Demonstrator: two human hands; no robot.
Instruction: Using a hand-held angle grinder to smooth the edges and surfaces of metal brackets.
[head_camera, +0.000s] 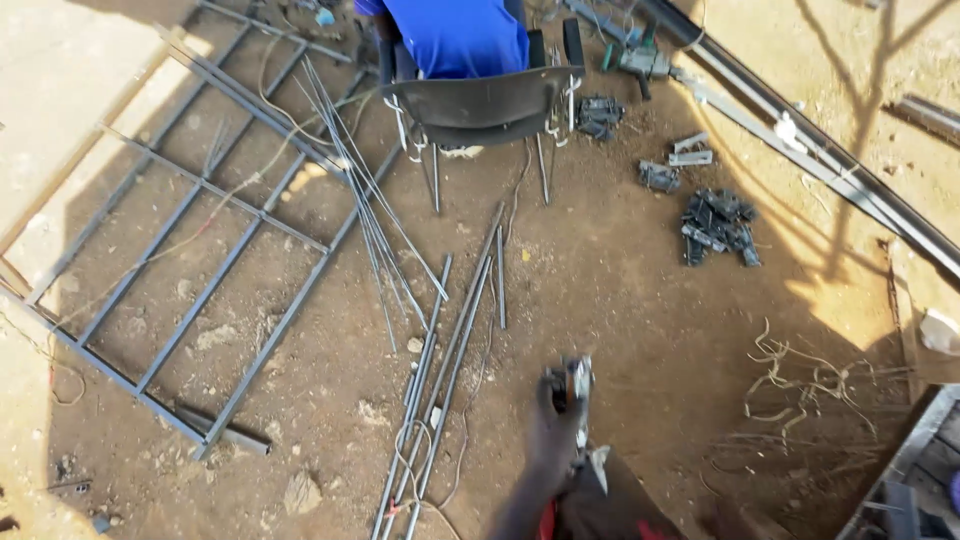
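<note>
Nearest the lens, one hand (553, 425) reaches down and forward with its fingers wrapped around a small power tool (572, 382), apparently a handheld grinder or cutter, though blur makes the exact kind hard to tell. Judging by the forearm's angle it looks like the right hand, but that is not certain; no other hand of this person is in view. That forearm rises from the bottom edge over a dark trouser leg (615, 505), wrist fairly straight, knuckles up, the tool's head pointing away from the body. The tool hangs above bare earth, just right of a bundle of long steel rods (450, 345) that lie on the ground, well short of the plastic chair (480, 105) at the top, where another person in a blue shirt (455, 35) sits. Left of the rods lies a welded steel frame (190, 250), flat on the dirt; right of the chair sits a heap of small dark metal fittings (718, 226). To handle the tool well here, I judge the grip should stay firm with the wrist locked, the cord (470, 420) trailing near the rods kept clear of the working end, and the tool's head brought squarely onto a rod rather than at a slant.
</note>
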